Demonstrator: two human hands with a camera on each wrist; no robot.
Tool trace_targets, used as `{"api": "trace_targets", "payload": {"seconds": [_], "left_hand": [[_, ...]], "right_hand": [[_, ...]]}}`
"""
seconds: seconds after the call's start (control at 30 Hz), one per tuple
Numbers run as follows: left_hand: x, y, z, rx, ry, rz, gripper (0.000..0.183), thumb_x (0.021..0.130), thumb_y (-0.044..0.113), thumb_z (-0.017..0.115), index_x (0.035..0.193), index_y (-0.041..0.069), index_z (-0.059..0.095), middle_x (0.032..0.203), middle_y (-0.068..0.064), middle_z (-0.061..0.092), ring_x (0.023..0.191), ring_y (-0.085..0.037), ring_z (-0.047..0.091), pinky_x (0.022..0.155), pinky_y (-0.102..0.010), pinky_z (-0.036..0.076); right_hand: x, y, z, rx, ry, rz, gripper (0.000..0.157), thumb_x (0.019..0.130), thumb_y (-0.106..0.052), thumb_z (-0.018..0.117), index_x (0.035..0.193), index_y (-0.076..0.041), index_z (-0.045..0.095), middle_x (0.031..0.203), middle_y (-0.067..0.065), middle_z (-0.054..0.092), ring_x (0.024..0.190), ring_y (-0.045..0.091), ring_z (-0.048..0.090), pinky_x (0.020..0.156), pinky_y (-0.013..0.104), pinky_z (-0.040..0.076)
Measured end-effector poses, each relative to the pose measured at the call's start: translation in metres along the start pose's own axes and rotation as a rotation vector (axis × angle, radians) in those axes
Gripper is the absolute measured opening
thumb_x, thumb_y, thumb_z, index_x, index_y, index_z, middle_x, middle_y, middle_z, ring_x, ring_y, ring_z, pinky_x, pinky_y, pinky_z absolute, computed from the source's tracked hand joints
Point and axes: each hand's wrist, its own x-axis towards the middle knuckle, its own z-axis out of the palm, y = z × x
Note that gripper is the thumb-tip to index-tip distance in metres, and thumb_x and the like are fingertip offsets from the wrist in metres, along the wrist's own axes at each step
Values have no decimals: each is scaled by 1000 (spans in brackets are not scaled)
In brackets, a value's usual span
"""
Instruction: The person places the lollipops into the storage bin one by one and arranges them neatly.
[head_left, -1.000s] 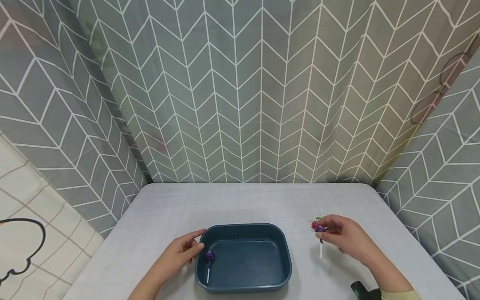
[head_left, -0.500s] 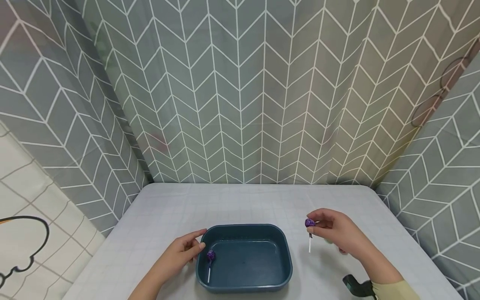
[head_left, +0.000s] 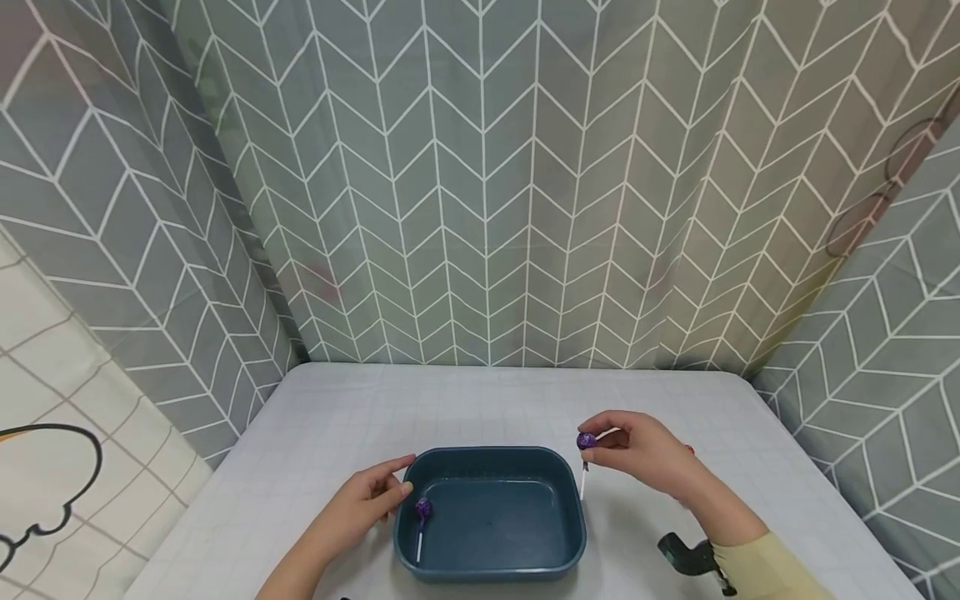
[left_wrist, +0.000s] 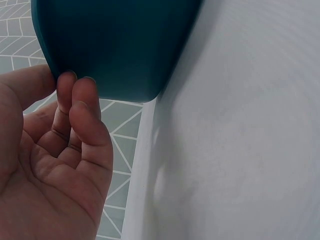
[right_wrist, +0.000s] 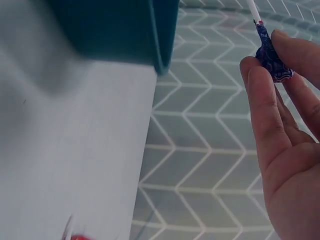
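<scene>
A dark teal plastic basin (head_left: 491,525) sits at the front middle of the table. My left hand (head_left: 373,496) holds its left rim, thumb and index finger at the edge; in the left wrist view the curled fingertips lie against its outer wall (left_wrist: 120,55). Inside, along the left side, lies a purple-wrapped lollipop (head_left: 423,508), its stick pointing toward me. My right hand (head_left: 637,450) pinches another purple-wrapped lollipop (head_left: 587,441) by its candy head, stick hanging down, beside the basin's right rear corner. The right wrist view shows this lollipop (right_wrist: 272,60) between thumb and fingers.
A bit of red (head_left: 688,448) shows behind my right wrist, and a red thing (right_wrist: 80,237) with a white stick lies on the table in the right wrist view. A black device (head_left: 686,557) is at my right sleeve. Patterned curtains (head_left: 487,208) surround the white table (head_left: 450,400).
My right hand has moved left toward the basin with the purple lollipop, away from the other lollipops on the table. My left hand and the basin have stayed in place.
</scene>
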Motion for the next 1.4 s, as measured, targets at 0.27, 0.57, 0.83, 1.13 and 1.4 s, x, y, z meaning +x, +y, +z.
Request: {"api": "trace_targets", "payload": {"seconds": [0.27, 0.57, 0.83, 1.13, 1.4], "left_hand": [[0, 3, 2, 17, 6, -7, 52, 97, 33, 65, 142, 12, 53, 84, -6, 60, 72, -23, 58, 59, -31, 52], [-1, 3, 1, 25, 2, -2, 51, 98, 32, 64, 143, 12, 53, 85, -6, 60, 73, -23, 58, 59, -32, 52], [0, -1, 1, 38, 9, -4, 49, 99, 28, 62, 144, 9, 51, 85, -5, 60, 74, -27, 58, 59, -31, 52], [-3, 2, -2, 29, 2, 9, 52, 97, 36, 65, 142, 13, 54, 84, -6, 61, 73, -25, 59, 60, -30, 52], [-2, 3, -1, 23, -4, 7, 52, 97, 36, 64, 142, 13, 54, 84, -6, 61, 73, -25, 59, 60, -30, 53]], "right_hand": [[19, -17, 22, -17, -138, -133, 30, 88, -27, 77, 113, -12, 69, 106, 2, 67, 94, 19, 69, 78, 31, 56], [36, -33, 49, -142, -207, -208, 25, 88, -24, 78, 110, -15, 70, 96, -6, 68, 85, 13, 67, 73, 27, 56], [49, -46, 71, -168, -283, -285, 24, 87, -24, 78, 109, -16, 70, 98, -9, 67, 84, 5, 67, 74, 22, 54], [66, -53, 98, -234, -350, -313, 32, 87, -20, 78, 116, -7, 71, 99, -7, 70, 83, 2, 65, 74, 18, 52], [75, -59, 120, -311, -398, -322, 23, 87, -18, 78, 108, -10, 73, 91, -10, 68, 77, -3, 63, 71, 16, 51]]}}
